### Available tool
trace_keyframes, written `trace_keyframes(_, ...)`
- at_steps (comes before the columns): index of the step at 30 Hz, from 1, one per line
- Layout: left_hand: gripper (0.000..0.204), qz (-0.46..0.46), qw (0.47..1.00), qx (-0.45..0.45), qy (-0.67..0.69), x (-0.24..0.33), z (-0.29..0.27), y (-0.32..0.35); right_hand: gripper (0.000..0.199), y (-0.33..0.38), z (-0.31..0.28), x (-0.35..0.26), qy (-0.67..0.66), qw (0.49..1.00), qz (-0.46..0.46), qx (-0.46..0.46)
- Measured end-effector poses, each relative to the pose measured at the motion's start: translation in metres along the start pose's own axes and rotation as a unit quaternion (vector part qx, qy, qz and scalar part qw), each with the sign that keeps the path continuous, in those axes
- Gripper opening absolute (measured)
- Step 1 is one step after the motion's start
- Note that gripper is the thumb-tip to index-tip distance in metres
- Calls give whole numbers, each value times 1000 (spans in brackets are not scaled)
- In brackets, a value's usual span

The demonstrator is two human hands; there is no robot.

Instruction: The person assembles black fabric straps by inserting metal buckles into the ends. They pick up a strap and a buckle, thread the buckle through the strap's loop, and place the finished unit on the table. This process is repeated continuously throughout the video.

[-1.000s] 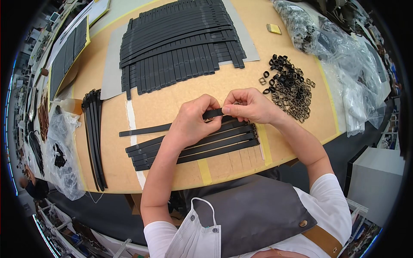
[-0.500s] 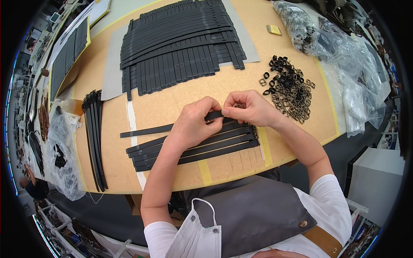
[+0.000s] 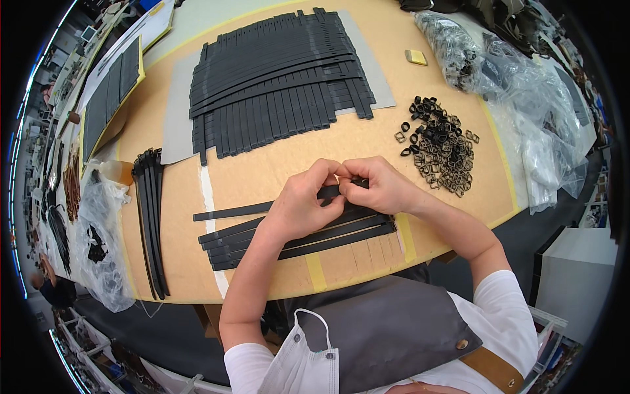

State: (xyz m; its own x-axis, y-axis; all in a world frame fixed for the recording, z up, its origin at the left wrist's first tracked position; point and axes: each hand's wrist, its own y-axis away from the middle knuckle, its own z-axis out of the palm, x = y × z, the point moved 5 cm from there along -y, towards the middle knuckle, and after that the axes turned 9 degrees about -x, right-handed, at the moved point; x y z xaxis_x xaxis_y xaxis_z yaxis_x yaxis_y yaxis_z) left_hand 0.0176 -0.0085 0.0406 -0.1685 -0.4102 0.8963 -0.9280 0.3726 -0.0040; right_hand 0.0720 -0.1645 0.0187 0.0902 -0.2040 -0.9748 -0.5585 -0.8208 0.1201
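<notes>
Both my hands meet over the near middle of the worktable, pinching one black strap (image 3: 233, 211) whose long tail runs out to the left. My left hand (image 3: 307, 200) is closed round the strap, with its thumb and forefinger near the strap's end. Just beside it, my right hand (image 3: 377, 187) is closed on the end of the same strap, where a small dark piece shows between the fingers; its kind is hidden. Below my hands lie several black straps (image 3: 315, 240) side by side, partly covered by my left forearm.
A heap of metal buckles and black loops (image 3: 443, 148) lies to the right. At the back sits a broad stack of black straps (image 3: 275, 85). Finished-looking straps (image 3: 151, 223) lie at the left, near a plastic bag (image 3: 98, 253). More clear bags (image 3: 525, 108) are at the right edge.
My fingers have shifted at the strap's end, and the right fingers now curl further over it. A metal buckle glimpsed by the right fingers before is now mostly hidden. The view has tilted slightly.
</notes>
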Motion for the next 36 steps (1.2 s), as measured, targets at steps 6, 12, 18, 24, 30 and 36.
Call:
trace_keyframes(6,37,84,996,8,36,0,0,1,16,-4,2,3,8,999,-28,34)
trace_keyframes(12,33,76,996,16,40,-3,0,0,22,-8,-8,2,-30,998,-33,37)
trace_keyframes(18,22,36,999,21,4,-16,-7,-5,36,-13,-34,14,-3,999,35,10)
trace_keyframes(24,13,38,996,29,-80,-26,6,-6,30,-46,-96,5,228,967,54,98)
trace_keyframes(30,9,84,970,57,-220,-28,28,-7,25,-98,-161,28,406,887,-7,221)
trace_keyframes(36,13,70,976,66,-197,-27,20,-4,14,-108,-155,23,456,881,-11,127)
